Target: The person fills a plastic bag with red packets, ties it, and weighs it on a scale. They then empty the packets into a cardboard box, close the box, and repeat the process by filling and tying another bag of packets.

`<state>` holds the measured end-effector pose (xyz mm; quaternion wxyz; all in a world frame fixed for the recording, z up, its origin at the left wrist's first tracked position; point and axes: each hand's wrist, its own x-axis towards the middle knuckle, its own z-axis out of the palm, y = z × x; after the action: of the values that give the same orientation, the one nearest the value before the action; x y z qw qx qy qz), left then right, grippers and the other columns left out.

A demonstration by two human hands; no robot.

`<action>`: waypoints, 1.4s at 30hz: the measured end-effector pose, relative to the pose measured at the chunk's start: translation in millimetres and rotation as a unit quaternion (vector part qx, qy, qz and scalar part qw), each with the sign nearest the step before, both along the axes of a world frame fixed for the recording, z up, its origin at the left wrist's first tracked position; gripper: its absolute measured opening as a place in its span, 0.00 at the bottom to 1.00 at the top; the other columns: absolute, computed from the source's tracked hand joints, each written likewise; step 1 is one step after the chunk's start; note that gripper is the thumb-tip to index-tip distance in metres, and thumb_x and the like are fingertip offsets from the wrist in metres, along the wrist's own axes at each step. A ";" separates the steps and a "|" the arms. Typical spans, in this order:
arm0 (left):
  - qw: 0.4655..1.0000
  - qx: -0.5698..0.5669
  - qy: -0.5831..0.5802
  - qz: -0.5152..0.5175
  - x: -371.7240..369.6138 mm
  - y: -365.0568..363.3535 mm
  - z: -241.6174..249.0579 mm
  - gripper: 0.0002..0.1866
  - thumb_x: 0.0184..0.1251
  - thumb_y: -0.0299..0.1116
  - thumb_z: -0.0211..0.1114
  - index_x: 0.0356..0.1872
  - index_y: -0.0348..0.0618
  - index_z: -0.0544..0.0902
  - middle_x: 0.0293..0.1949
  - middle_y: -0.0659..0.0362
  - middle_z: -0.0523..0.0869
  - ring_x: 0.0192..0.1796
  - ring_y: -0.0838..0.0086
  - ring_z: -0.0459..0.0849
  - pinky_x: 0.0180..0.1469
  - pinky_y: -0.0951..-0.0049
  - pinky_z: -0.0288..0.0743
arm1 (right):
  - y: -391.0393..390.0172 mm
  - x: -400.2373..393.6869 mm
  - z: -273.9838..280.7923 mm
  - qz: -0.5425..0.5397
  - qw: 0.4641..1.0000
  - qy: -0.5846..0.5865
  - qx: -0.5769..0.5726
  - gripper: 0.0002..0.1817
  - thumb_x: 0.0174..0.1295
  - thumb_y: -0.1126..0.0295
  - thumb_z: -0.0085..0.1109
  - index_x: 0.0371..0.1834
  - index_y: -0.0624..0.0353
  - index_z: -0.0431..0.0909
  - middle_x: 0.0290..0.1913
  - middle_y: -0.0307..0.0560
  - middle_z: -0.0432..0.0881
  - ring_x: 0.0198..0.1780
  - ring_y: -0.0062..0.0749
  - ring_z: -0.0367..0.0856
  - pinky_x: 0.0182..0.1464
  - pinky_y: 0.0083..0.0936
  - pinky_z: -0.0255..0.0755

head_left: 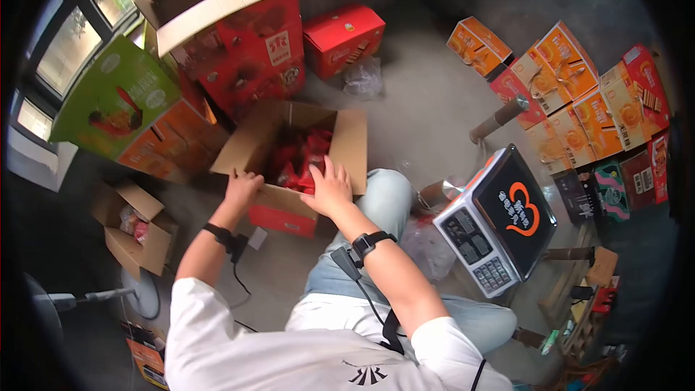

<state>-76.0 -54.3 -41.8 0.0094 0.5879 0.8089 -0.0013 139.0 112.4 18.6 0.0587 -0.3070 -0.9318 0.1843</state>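
Note:
An open cardboard box (346, 146) with a red outer side stands in front of my knees, flaps folded outward. Red shiny packets (300, 156) lie inside it. My left hand (244, 187) has its fingers curled over the box's near left edge. Across the near right edge rests my right hand (331, 187), fingers spread and reaching over the red packets. Both wrists carry black straps, with cables hanging from them.
A digital scale (499, 221) stands at my right. Stacked red cartons (250, 51) and a green carton (116, 98) rise at the back left. Orange boxes (565, 65) lie on the floor at the right. A small open carton (137, 228) and a fan (141, 293) sit at the left.

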 end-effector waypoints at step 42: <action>0.834 0.395 -0.149 -0.355 305.4 170.2 445.6 0.24 0.50 0.39 0.72 0.46 0.35 0.78 0.38 0.54 0.79 0.44 0.59 0.75 0.49 0.63 0.71 | 72.7 392.8 445.2 -0.110 0.977 0.167 -0.070 0.27 0.49 0.81 0.67 0.56 0.64 0.72 0.63 0.44 0.71 0.57 0.30 0.76 0.55 0.27 0.75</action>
<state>229.4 115.9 403.8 -0.1040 0.7813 0.4652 0.4028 531.8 185.1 463.8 0.2117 -0.3759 -0.8543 0.2901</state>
